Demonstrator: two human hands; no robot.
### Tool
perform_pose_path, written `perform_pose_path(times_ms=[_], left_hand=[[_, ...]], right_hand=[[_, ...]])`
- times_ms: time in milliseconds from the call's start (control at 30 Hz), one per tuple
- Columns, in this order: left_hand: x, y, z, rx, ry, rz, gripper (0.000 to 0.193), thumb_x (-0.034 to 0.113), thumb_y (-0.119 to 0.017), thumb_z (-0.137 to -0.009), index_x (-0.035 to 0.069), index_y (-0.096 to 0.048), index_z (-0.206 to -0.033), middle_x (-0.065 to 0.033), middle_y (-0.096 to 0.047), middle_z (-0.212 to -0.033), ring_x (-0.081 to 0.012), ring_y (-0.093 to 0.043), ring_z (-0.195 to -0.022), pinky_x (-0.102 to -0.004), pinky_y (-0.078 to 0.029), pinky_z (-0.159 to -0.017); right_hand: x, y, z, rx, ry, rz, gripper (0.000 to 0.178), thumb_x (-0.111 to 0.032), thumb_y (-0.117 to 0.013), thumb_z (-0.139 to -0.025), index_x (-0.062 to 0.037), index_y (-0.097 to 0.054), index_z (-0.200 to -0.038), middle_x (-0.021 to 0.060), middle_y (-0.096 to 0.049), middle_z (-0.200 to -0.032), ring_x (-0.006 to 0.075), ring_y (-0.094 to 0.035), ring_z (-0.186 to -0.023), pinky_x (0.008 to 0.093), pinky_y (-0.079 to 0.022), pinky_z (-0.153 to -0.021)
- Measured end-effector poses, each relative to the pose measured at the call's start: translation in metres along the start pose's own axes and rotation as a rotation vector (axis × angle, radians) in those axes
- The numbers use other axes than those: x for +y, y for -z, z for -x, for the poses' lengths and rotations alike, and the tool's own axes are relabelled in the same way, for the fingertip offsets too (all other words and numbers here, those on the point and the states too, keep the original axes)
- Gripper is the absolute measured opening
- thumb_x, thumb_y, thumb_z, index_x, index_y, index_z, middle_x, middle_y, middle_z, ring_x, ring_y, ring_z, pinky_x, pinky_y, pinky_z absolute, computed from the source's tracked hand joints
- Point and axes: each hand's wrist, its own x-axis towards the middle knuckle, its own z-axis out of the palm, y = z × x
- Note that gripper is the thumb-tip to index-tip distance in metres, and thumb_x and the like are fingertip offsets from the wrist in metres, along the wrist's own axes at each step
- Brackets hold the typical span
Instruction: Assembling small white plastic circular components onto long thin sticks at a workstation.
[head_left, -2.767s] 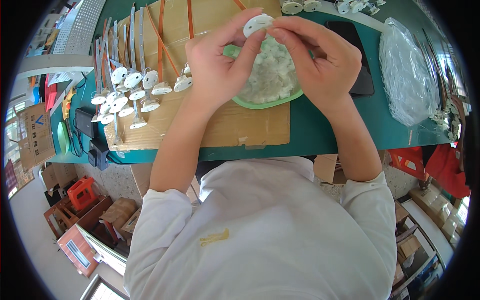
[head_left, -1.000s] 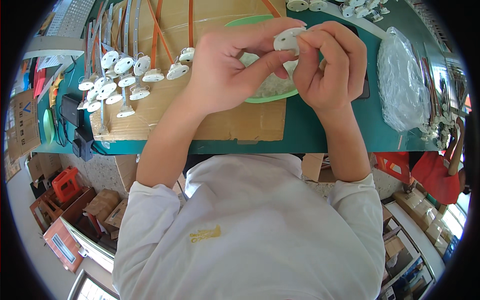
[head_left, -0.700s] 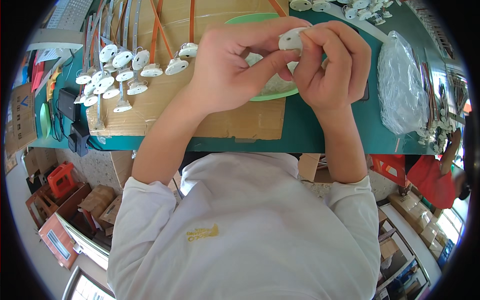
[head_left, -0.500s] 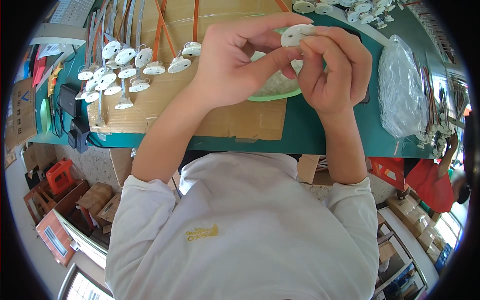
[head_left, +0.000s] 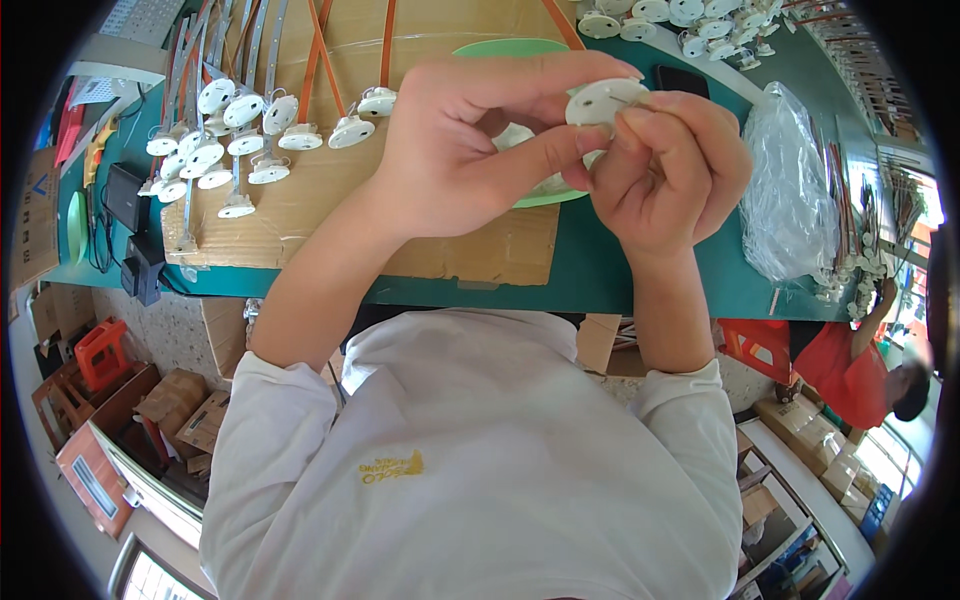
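1 thin white round disc (head_left: 597,104) sits over the light-green plastic bowl's (head_left: 513,47) right edge, its outline widest left to right; the left hand (head_left: 470,145) clamps its upper and lower edges, the right hand (head_left: 680,170), equally near, pinches its lower-right rim.

A green tabletop (head_left: 592,268) carries a brown cardboard sheet (head_left: 300,210); white discs (head_left: 203,157) cluster on the sheet's left part among grey and orange strips (head_left: 388,45). A green bowl (head_left: 510,46) (partly hidden) stands by the sheet's right edge. Farther right lie a dark phone (head_left: 682,82) and clear plastic wrapping (head_left: 790,190); far left, black boxes (head_left: 127,197).
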Motion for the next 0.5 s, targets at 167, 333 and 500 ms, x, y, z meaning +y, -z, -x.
perform_pose_path(times_ms=[167, 333, 500], left_hand=[[0.005, 0.007, -0.002, -0.051, -0.062, -0.158, 0.040, -0.017, -0.058, -0.088, -0.011, -0.058, -0.127, -0.0163, -0.070, -0.105, -0.0177, -0.069, -0.082, -0.0279, -0.060, -0.068], [0.013, 0.020, -0.006, -0.089, -0.076, -0.379, 0.036, -0.014, -0.061, -0.087, -0.009, -0.063, -0.122, -0.0163, -0.071, -0.107, -0.0176, -0.070, -0.084, -0.0273, -0.060, -0.068], [0.024, 0.040, -0.007, 0.012, -0.132, -0.486, 0.028, -0.008, -0.067, -0.086, -0.007, -0.068, -0.114, -0.0137, -0.073, -0.102, -0.0140, -0.069, -0.079, -0.0243, -0.057, -0.062]], right_hand=[[0.004, -0.005, -0.002, 0.017, 0.055, -0.003, 0.024, 0.007, -0.074, -0.073, 0.0009, -0.068, -0.096, 0.0102, -0.060, -0.106, 0.0269, -0.061, -0.087, 0.0312, -0.054, -0.067], [0.001, -0.012, -0.005, 0.062, 0.042, 0.005, 0.023, 0.007, -0.074, -0.071, -0.0008, -0.071, -0.093, 0.0094, -0.063, -0.106, 0.0286, -0.062, -0.089, 0.0330, -0.055, -0.069], [-0.005, -0.017, -0.003, 0.043, -0.175, -0.129, 0.017, 0.003, -0.073, -0.075, -0.0026, -0.074, -0.091, 0.0116, -0.067, -0.107, 0.0283, -0.063, -0.089, 0.0323, -0.054, -0.067]])
